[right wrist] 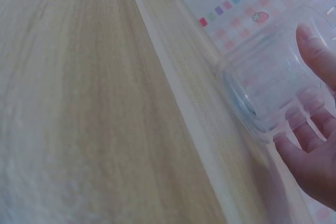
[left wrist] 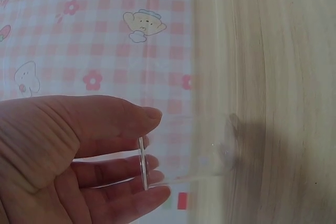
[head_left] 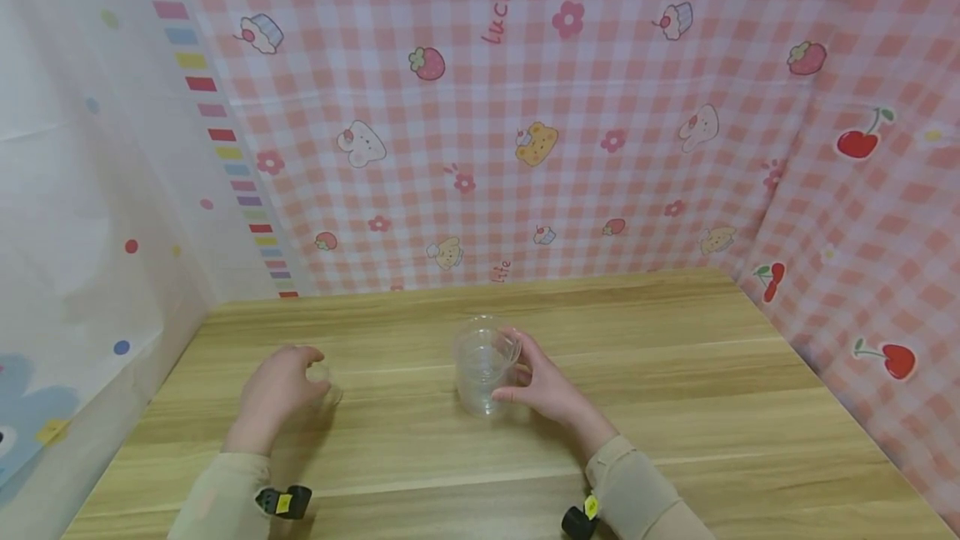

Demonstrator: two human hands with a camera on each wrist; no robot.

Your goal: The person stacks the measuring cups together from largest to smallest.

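Observation:
Left of the table's middle, my left hand (head_left: 279, 390) holds a small clear cup (head_left: 326, 387) by its rim, thumb on one side and fingers curled on the other. In the left wrist view the cup's base (left wrist: 227, 145) faces the wood, and its see-through wall is faint. Near the middle, a larger clear plastic cup (head_left: 480, 369) stands upright with its mouth up. My right hand (head_left: 546, 386) grips that one from its right side. Several rings show inside the larger cup (right wrist: 257, 82); whether another is nested in it I cannot tell.
Both cups are over a wood-grain table (head_left: 405, 465). A pink checked cloth (head_left: 495, 190) hangs along the back and right, and a white dotted cloth (head_left: 82, 190) on the left. A black wrist camera (head_left: 288, 502) sits on the left sleeve.

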